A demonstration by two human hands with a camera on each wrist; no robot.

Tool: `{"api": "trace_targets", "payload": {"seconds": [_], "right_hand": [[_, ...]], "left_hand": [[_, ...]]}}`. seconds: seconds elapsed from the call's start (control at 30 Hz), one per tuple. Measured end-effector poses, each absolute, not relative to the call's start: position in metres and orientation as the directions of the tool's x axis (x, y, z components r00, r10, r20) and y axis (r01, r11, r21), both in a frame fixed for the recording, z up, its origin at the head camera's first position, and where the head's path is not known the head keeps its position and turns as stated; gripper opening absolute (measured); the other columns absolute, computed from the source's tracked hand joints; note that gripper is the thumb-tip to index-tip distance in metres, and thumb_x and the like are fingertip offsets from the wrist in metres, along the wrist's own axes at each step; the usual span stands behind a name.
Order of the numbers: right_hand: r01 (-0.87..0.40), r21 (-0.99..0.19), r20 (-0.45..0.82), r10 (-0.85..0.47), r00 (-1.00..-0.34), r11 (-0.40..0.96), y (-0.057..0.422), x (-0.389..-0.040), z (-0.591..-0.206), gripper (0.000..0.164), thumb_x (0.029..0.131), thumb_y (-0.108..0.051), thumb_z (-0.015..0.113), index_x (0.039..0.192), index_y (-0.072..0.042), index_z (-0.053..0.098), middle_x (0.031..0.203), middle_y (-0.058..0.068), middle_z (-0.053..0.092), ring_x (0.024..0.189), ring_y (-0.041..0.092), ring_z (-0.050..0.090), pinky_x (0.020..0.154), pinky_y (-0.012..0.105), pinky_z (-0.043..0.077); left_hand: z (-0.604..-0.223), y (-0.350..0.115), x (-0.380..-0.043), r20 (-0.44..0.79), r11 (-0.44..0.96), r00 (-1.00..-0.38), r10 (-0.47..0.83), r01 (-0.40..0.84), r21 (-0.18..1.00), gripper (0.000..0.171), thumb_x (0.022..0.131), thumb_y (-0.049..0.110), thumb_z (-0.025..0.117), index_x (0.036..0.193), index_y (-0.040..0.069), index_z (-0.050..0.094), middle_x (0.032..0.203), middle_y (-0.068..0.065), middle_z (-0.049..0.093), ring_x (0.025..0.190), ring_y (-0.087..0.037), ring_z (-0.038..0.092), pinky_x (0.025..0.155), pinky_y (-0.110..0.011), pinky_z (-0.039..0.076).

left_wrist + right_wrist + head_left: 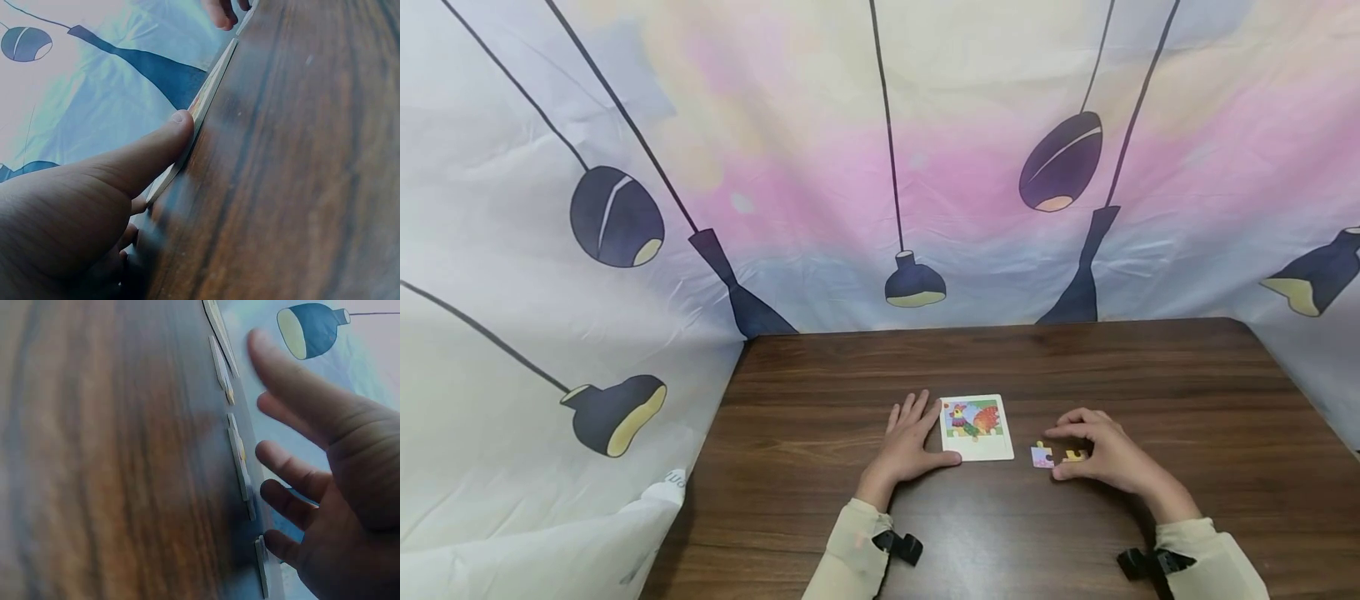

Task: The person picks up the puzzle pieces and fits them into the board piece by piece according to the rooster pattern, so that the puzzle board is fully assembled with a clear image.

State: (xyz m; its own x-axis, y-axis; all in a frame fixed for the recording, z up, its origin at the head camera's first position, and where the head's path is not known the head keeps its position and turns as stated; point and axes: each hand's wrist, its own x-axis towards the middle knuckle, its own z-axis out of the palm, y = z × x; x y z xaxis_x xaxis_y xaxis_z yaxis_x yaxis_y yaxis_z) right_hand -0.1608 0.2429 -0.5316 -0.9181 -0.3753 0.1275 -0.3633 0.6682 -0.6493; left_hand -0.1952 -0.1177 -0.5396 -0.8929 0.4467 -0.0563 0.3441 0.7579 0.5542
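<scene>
A square white puzzle board (987, 449) with a colourful rooster picture in its upper part lies flat on the table. My left hand (910, 443) rests at its left side with fingers extended; its thumb (178, 125) lies along the near edge. To the right of the board lies a pink-and-purple puzzle piece (1041, 457) with a yellow tab. Beside it a yellow puzzle piece (1074, 456) shows between thumb and fingers of my right hand (1108, 454), which hovers with thumb and fingertips apart, nothing in its grasp. Another piece (261, 569) lies near its little finger in the right wrist view.
The dark wooden table (1000, 533) extends around both hands. Behind it and on the left hangs a pastel cloth (820, 167) printed with dark lamps. Each sleeve cuff carries a black strap, such as the left strap (898, 546).
</scene>
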Motion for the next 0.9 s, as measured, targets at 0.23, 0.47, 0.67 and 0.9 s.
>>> {"api": "trace_targets", "payload": {"seconds": [0.23,0.47,0.67,0.9], "right_hand": [[-0.367,-0.642,0.124,-0.381,-0.916,0.673,0.239,-0.156,-0.532,0.046,0.075,-0.034,0.097,0.114,-0.014,0.083,0.126,0.013,0.064,0.123,0.045,0.049,0.099,0.073,0.031],[-0.369,-0.621,0.143,-0.363,-0.921,0.691,0.234,-0.157,-0.534,0.034,0.077,-0.032,0.096,0.106,-0.017,0.085,0.121,0.009,0.066,0.12,0.042,0.051,0.1,0.072,0.031],[-0.385,-0.598,0.154,-0.37,-0.916,0.703,0.232,-0.155,-0.535,0.03,0.079,-0.029,0.095,0.105,-0.018,0.085,0.118,0.004,0.065,0.117,0.038,0.053,0.099,0.068,0.033],[-0.397,-0.583,0.185,-0.36,-0.914,0.709,0.231,-0.151,-0.536,0.026,0.08,-0.022,0.094,0.104,-0.017,0.085,0.114,0.001,0.066,0.113,0.034,0.055,0.099,0.065,0.033]], "left_hand": [[-0.539,-0.117,-0.196,-0.054,0.755,-0.891,0.451,0.348,0.556,0.102,0.089,0.056,0.081,0.167,0.012,0.032,0.176,-0.013,0.016,0.163,-0.035,0.006,0.13,-0.058,0.004],[-0.539,-0.118,-0.196,-0.05,0.749,-0.892,0.449,0.345,0.566,0.102,0.09,0.055,0.081,0.167,0.011,0.032,0.175,-0.015,0.016,0.163,-0.036,0.006,0.129,-0.059,0.005],[-0.539,-0.119,-0.196,-0.042,0.744,-0.893,0.449,0.347,0.571,0.102,0.089,0.055,0.081,0.167,0.011,0.033,0.175,-0.015,0.017,0.163,-0.036,0.007,0.129,-0.058,0.006],[-0.539,-0.118,-0.195,-0.045,0.745,-0.89,0.454,0.351,0.568,0.101,0.09,0.055,0.081,0.167,0.011,0.032,0.175,-0.015,0.017,0.163,-0.036,0.007,0.129,-0.059,0.006]]}}
